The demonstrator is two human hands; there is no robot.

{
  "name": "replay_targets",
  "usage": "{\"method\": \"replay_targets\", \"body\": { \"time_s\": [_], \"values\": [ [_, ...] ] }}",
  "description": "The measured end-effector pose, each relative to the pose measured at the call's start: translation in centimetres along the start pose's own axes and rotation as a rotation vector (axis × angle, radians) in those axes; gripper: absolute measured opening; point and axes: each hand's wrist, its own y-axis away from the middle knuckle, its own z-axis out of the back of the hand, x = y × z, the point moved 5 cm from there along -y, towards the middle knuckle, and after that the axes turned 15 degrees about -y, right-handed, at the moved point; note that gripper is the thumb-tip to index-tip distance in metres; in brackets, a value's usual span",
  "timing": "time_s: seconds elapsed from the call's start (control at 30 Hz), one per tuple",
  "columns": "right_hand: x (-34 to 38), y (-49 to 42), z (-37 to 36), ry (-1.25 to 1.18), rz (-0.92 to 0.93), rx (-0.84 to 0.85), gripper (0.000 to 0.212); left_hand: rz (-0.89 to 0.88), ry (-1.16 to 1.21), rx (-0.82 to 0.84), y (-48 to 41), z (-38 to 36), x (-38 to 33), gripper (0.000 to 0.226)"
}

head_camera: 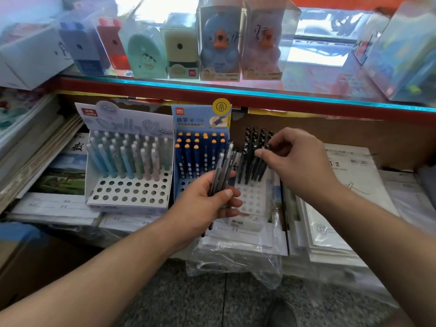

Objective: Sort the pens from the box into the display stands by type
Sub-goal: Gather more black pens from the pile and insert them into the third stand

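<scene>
Lettering reads "deli" on the blue display stand [200,147] at frame centre; we also read "Jelly" on the pale stand [128,161] to its left, under a red badge too small to make out. Our left hand [205,204] has its fingers clamped on a bundle of dark pens [224,168], long axes running from lower left up toward upper right. Our right hand [297,161] pinches, fingers together, the top of one dark pen [263,161] standing near upright among others in the white stand [253,197] right of centre.
</scene>
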Motion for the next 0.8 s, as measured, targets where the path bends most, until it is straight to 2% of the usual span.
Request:
{"method": "replay_targets", "body": {
  "time_s": [0.13, 0.23, 0.37, 0.47, 0.57, 0.67, 0.73, 0.8],
  "values": [
    [0.3, 0.3, -0.2, 0.023, 0.05, -0.004, 0.025, -0.001, -0.002, 0.004, 0.0, 0.0, 0.0, 0.031],
    [0.5, 0.3, -0.6, 0.128, 0.135, 0.04, 0.017, -0.003, -0.01, 0.009, 0.0, 0.0, -0.1, 0.032],
    [0.9, 0.4, -0.5, 0.14, 0.126, 0.046, 0.015, -0.013, -0.007, 0.028, 0.1, -0.2, -0.3, 0.033],
    [1.7, 0.9, -0.2, -0.051, 0.032, 0.028, 0.016, -0.032, -0.001, 0.063, 0.2, -0.4, -0.5, 0.032],
    [2.0, 1.7, -1.2, -0.344, -0.148, 0.179, 0.016, -0.046, 0.01, 0.126, 0.3, -1.0, -0.6, 0.031],
    [1.8, 2.1, -1.5, -0.514, -0.272, 0.262, 0.016, -0.046, 0.004, 0.138, 0.4, -1.5, -0.4, 0.029],
    [1.5, 1.5, -0.3, -0.577, -0.291, 0.201, 0.017, -0.029, 0.023, 0.096, 0.3, -1.2, -0.3, 0.03],
    [1.2, 0.5, 1.8, -0.554, -0.245, 0.044, 0.015, -0.008, 0.028, 0.047, 0.2, -0.5, -0.2, 0.033]
  ]
}}
